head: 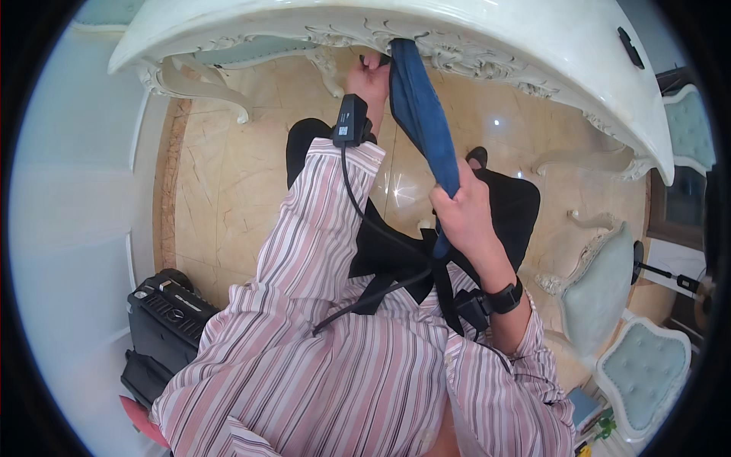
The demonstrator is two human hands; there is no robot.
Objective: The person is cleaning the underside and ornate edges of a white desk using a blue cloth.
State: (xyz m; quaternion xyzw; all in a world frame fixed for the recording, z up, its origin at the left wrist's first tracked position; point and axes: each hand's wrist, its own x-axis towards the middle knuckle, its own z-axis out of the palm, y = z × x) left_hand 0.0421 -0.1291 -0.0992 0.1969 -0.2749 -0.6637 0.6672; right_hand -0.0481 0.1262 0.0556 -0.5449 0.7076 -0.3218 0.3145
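Note:
My right hand is closed around the near part of a blue cloth, whose short end hangs below the fist. The cloth stretches up and away to the carved edge of a white table, where its far end passes out of sight. My left hand is under the table's edge, just left of the cloth, palm side up with curled fingers. A small dark thing shows at its fingertips; what it is and whether the hand grips it cannot be told. Each wrist bears a black strapped device, with a cable from the left one.
White carved table legs reach down to the tiled floor. Pale green upholstered chairs stand at the right. A black toy car is at the lower left by the wall. A dark object lies on the tabletop.

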